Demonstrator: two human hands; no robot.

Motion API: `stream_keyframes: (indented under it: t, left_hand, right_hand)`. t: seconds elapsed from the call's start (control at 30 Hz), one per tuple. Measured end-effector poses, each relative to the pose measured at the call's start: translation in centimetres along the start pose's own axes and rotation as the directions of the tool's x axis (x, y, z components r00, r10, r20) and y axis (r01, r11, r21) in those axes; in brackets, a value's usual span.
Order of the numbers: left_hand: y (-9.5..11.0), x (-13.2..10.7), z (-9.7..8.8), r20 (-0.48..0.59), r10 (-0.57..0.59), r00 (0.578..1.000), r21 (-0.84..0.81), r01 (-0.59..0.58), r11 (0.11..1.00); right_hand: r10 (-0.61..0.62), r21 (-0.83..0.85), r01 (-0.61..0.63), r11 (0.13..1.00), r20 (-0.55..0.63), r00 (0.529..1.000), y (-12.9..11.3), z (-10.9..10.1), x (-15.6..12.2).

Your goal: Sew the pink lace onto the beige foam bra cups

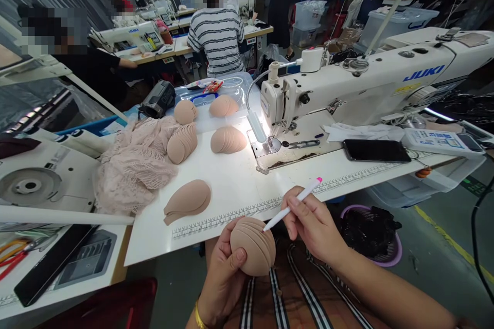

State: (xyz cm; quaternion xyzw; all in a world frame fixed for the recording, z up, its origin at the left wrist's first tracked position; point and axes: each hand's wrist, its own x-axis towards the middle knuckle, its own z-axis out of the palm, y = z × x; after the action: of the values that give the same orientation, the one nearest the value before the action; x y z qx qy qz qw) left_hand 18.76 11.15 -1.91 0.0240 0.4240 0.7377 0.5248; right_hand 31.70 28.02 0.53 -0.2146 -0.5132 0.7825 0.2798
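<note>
My left hand (224, 272) is closed round a stack of tan foam bra cups (252, 244), held over my lap just below the table's front edge. My right hand (309, 221) pinches a white pen with a pink cap (293, 204); its tip touches the top edge of the held stack. On the white table (231, 185) lie more cup stacks: one near the front left (188, 199), one in the middle (228, 140), one beside the lace (182, 143), two further back (185, 111) (224, 106).
A white JUKI sewing machine (366, 82) with a lit lamp stands on the right, thread snips (299, 144) and a black phone (376, 150) by it. Pink lace fabric (135, 164) is heaped at left. People sit at benches behind. A purple basket (372, 231) sits on the floor.
</note>
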Motion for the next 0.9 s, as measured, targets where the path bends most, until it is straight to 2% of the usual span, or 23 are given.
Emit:
stream_keyframes:
  t: [0.1,0.23,0.4,0.57,0.7,0.9]
  left_hand:
    - [-0.03,-0.02,-0.01,-0.011,0.002,1.0,0.002,-0.002,1.0]
    - [0.0,-0.06,-0.07,-0.004,0.0,1.0,-0.011,0.0,1.0]
    - [0.07,-0.02,0.1,0.024,0.009,1.0,-0.01,-0.009,1.0]
    - [0.04,0.03,0.26,0.056,0.013,0.998,-0.029,-0.012,1.0]
    - [0.08,0.01,0.31,0.059,0.018,0.998,-0.02,-0.016,1.0]
    - [0.08,-0.13,0.33,0.07,0.015,0.997,-0.009,-0.014,1.0]
  right_hand:
    - [0.016,0.016,-0.016,1.0,0.023,1.0,0.06,0.08,0.03]
    - [-0.002,0.013,0.002,1.0,-0.01,1.0,0.23,0.06,0.08]
    - [0.019,0.016,-0.019,1.0,0.052,0.998,0.29,0.21,-0.13]
    - [-0.002,0.019,0.001,1.0,0.023,1.0,0.17,0.22,-0.2]
    - [0.017,0.013,-0.018,1.0,0.064,0.998,0.3,0.19,-0.29]
    - [-0.033,-0.007,0.034,0.999,0.056,0.998,-0.12,0.52,-0.57]
